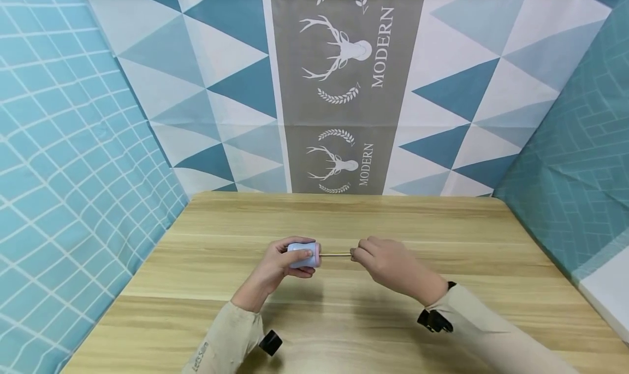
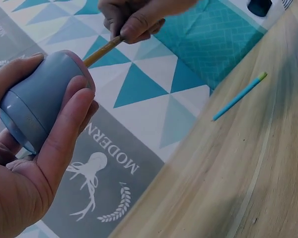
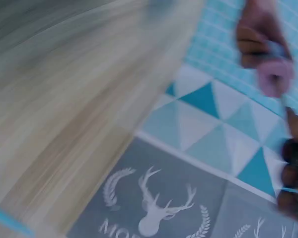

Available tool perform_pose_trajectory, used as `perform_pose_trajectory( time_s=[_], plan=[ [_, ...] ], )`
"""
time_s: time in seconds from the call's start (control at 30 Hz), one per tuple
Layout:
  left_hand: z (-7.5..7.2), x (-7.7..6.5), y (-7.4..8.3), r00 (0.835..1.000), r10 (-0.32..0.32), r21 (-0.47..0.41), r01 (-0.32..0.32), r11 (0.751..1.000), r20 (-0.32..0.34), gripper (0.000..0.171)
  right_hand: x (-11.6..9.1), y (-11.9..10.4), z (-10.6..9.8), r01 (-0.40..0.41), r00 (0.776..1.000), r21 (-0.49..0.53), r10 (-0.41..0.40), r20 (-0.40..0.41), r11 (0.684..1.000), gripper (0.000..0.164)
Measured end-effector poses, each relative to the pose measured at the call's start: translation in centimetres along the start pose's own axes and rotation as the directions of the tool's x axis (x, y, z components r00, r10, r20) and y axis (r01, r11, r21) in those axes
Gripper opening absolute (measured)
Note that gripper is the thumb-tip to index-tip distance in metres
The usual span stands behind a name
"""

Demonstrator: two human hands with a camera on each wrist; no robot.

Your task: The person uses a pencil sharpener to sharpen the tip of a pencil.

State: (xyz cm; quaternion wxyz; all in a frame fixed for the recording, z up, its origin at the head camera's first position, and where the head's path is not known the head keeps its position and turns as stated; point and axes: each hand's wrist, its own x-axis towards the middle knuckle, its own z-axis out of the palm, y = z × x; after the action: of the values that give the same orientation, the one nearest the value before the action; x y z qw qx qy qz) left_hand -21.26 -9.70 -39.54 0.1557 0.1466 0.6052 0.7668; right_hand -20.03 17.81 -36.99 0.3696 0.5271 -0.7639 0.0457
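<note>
My left hand [image 1: 275,266] grips a light-blue pencil sharpener [image 2: 42,96] with a pink face, its thumb lying along the side. A yellow-brown pencil [image 2: 103,52] sticks out of the hole in that face, pointing to the right. The fingers of my right hand [image 1: 390,262] pinch the pencil near its outer end, a short way from the sharpener. Both hands are above the wooden table. In the right wrist view the pink face [image 3: 274,78] and the hands are blurred, and the pencil's inserted end is hidden inside the sharpener.
A blue pencil [image 2: 240,96] with a yellow-green end lies on the wooden table [image 1: 344,215]. Patterned cloth [image 1: 226,79] hangs behind the table and on both sides. A white surface [image 1: 606,286] stands by the right edge.
</note>
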Motion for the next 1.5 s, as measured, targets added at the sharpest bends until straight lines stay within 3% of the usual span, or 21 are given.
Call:
perform_pose_trajectory(
  time_s=[0.1, 0.2, 0.3, 0.37, 0.4, 0.43, 0.5, 0.57, 0.6, 0.63, 0.7, 0.77, 0.87, 0.97, 1.03, 1.13, 1.2, 1.27, 1.33, 1.4, 1.5],
  plan=[
    [0.2, 0.1, -0.1, 1.000, -0.003, -0.001, 0.003, 1.000, 0.003, 0.026, -0.3, -0.2, 1.0, 0.054, 0.992, -0.151, -0.071, -0.104, 0.987, 0.034],
    [0.4, 0.2, -0.3, 1.000, -0.005, -0.001, 0.005, 1.000, 0.010, 0.027, -0.4, -0.5, 2.0, 0.002, 0.984, -0.175, -0.033, -0.174, 0.985, 0.039],
    [0.3, 0.3, -0.6, 1.000, -0.011, 0.000, 0.011, 1.000, -0.005, 0.030, -0.3, -0.9, 2.4, -0.129, 0.983, -0.030, 0.124, -0.134, 0.991, 0.042],
    [0.3, 0.3, -0.7, 0.999, -0.019, 0.005, 0.019, 1.000, -0.026, 0.030, 0.0, -1.1, 2.3, -0.280, 0.959, 0.190, 0.284, 0.005, 0.941, 0.042],
    [0.3, 0.3, -0.7, 0.999, -0.023, 0.009, 0.024, 1.000, -0.032, 0.031, 0.1, -1.1, 2.1, -0.379, 0.925, 0.320, 0.362, 0.113, 0.868, 0.042],
    [0.4, 0.4, -0.8, 0.999, -0.027, 0.014, 0.028, 1.000, -0.034, 0.031, 0.3, -1.0, 1.9, -0.489, 0.872, 0.440, 0.425, 0.242, 0.753, 0.043],
    [0.5, 0.4, -0.9, 0.999, -0.031, 0.023, 0.032, 0.999, -0.033, 0.032, 0.7, -0.4, 1.4, -0.697, 0.713, 0.586, 0.479, 0.512, 0.413, 0.044],
    [0.6, 0.4, -1.0, 0.999, -0.035, 0.030, 0.035, 0.999, -0.028, 0.032, 1.0, 0.5, 1.1, -0.825, 0.532, 0.562, 0.409, 0.741, 0.053, 0.043],
    [0.6, 0.4, -1.0, 0.999, -0.036, 0.035, 0.037, 0.999, -0.022, 0.033, 1.0, 0.9, 1.1, -0.855, 0.456, 0.511, 0.337, 0.824, -0.092, 0.042],
    [0.6, 0.4, -1.1, 0.999, -0.035, 0.043, 0.035, 0.998, -0.014, 0.034, 0.9, 1.3, 1.2, -0.875, 0.384, 0.439, 0.259, 0.886, -0.205, 0.042],
    [0.6, 0.4, -1.2, 1.000, -0.031, 0.062, 0.031, 0.998, 0.002, 0.037, 0.6, 1.9, 1.4, -0.891, 0.291, 0.317, 0.125, 0.948, -0.325, 0.040],
    [0.6, 0.4, -1.3, 0.999, -0.031, 0.081, 0.029, 0.996, 0.013, 0.040, 0.3, 2.2, 1.6, -0.899, 0.260, 0.261, 0.051, 0.964, -0.351, 0.041],
    [0.6, 0.3, -1.1, 0.999, -0.036, 0.091, 0.035, 0.995, 0.014, 0.042, 0.3, 2.2, 1.3, -0.902, 0.302, 0.316, 0.091, 0.949, -0.295, 0.041],
    [0.6, 0.3, -0.8, 0.999, -0.042, 0.069, 0.042, 0.997, 0.001, 0.040, 1.0, 2.0, 0.0, -0.887, 0.413, 0.447, 0.235, 0.880, -0.117, 0.039],
    [0.5, 0.3, -0.7, 0.999, -0.038, 0.048, 0.038, 0.998, 0.003, 0.038, 1.4, 1.8, -1.1, -0.851, 0.514, 0.518, 0.332, 0.791, 0.081, 0.034],
    [0.3, 0.3, -0.6, 1.000, -0.030, 0.021, 0.030, 0.999, 0.009, 0.033, 1.4, 1.2, -2.0, -0.691, 0.721, 0.544, 0.395, 0.570, 0.476, 0.018],
    [0.2, 0.2, -0.5, 1.000, -0.027, 0.008, 0.026, 1.000, 0.006, 0.031, 1.0, 0.7, -1.7, -0.491, 0.861, 0.447, 0.338, 0.381, 0.748, 0.009],
    [0.1, 0.2, -0.3, 1.000, -0.024, -0.006, 0.024, 1.000, -0.007, 0.028, 0.6, 0.3, -1.1, -0.272, 0.955, 0.268, 0.225, 0.194, 0.924, 0.011],
    [0.0, 0.2, -0.3, 1.000, -0.023, -0.019, 0.023, 1.000, -0.020, 0.025, 0.2, 0.0, -0.1, -0.104, 0.994, 0.065, 0.102, 0.036, 0.992, 0.019],
    [0.1, 0.2, -0.3, 1.000, -0.024, -0.024, 0.024, 0.999, -0.018, 0.023, -0.1, -0.1, 0.9, -0.028, 0.998, -0.076, 0.023, -0.066, 0.997, 0.030],
    [0.2, 0.3, -0.4, 0.999, -0.034, -0.030, 0.034, 0.999, -0.010, 0.022, -0.3, -0.3, 2.1, -0.027, 0.988, -0.175, -0.001, -0.158, 0.984, 0.039]
  ],
)
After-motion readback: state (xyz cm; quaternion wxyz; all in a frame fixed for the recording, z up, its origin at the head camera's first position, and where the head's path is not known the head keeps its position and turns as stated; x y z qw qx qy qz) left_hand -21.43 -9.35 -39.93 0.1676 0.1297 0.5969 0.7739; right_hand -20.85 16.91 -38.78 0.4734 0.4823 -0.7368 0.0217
